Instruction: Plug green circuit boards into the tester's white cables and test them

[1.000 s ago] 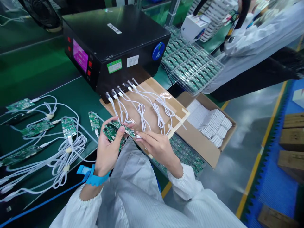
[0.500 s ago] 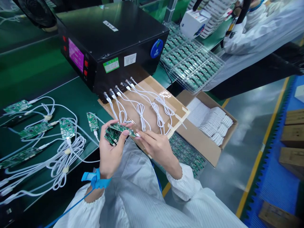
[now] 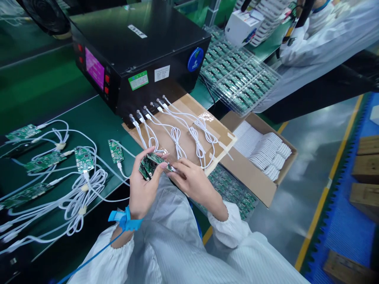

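My left hand (image 3: 142, 192), with a blue strap at its wrist, is closed around a few green circuit boards (image 3: 145, 167). The upper board slants toward my right hand (image 3: 195, 182). There my right fingers pinch a small white cable plug (image 3: 173, 169) against that board's end. Whether the plug is fully seated is hidden by my fingertips. Just beyond my hands, white cables (image 3: 175, 138) run from the front of a black test box (image 3: 160, 43) across a cardboard sheet (image 3: 189, 110). A single board (image 3: 115, 151) with a cable attached lies left of my left hand.
Several cabled boards (image 3: 45, 161) and a tangle of white cables (image 3: 89, 189) cover the left bench. Clear trays of boards (image 3: 245, 81) stand at the back right. An open carton (image 3: 284, 157) holds white parts. A co-worker's sleeve (image 3: 319, 47) shows at upper right.
Both hands have shifted: the left one moved right with its boards, closer to the right hand. The upper board now tilts down more steeply toward my right fingers, which still pinch the plug.
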A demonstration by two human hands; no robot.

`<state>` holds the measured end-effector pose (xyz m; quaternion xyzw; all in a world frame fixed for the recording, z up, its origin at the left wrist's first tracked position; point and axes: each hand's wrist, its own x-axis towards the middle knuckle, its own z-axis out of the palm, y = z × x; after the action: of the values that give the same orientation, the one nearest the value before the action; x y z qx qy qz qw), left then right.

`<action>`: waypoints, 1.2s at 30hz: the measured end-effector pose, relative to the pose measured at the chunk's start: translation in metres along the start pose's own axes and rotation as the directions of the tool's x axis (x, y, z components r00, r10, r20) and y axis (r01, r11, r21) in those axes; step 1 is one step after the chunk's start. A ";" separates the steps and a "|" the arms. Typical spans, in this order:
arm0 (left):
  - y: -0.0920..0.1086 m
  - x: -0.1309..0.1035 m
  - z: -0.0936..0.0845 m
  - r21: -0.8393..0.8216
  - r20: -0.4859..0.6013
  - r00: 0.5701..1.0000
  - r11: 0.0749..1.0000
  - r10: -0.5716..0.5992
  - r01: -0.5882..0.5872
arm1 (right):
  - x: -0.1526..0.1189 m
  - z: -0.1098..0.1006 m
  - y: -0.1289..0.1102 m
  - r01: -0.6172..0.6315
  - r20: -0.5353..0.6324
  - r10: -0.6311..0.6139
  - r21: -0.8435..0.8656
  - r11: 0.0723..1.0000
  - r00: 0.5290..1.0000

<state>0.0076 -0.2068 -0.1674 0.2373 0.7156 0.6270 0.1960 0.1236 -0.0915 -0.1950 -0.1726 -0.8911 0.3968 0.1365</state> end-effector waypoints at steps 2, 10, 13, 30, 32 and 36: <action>-0.003 -0.001 0.000 0.033 0.003 0.999 0.999 0.037 -0.037 | 0.002 -0.012 0.005 -0.072 0.126 0.051 0.162 0.984 0.991; -0.015 -0.003 -0.007 0.053 -0.052 0.998 0.998 0.044 -0.041 | 0.002 -0.034 0.020 -0.316 0.150 0.287 0.627 0.712 0.946; -0.014 -0.003 -0.003 -0.105 -0.008 0.999 0.994 -0.034 0.033 | 0.008 -0.027 0.014 -0.231 0.012 0.333 0.742 0.630 0.943; -0.010 -0.012 0.020 -0.571 0.143 0.945 0.755 -0.295 0.322 | 0.022 -0.003 -0.007 0.089 -0.229 0.048 0.552 0.829 0.972; -0.009 -0.011 0.021 -0.580 0.147 0.940 0.743 -0.307 0.333 | 0.022 -0.005 -0.010 0.100 -0.225 0.034 0.559 0.823 0.974; -0.009 -0.011 0.020 -0.590 0.148 0.939 0.735 -0.311 0.336 | 0.023 -0.004 -0.013 0.094 -0.244 0.063 0.580 0.809 0.968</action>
<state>0.0272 -0.1976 -0.1797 0.0463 0.5028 0.7743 0.3815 0.1018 -0.0873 -0.1805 -0.1637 -0.7015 0.6262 0.2983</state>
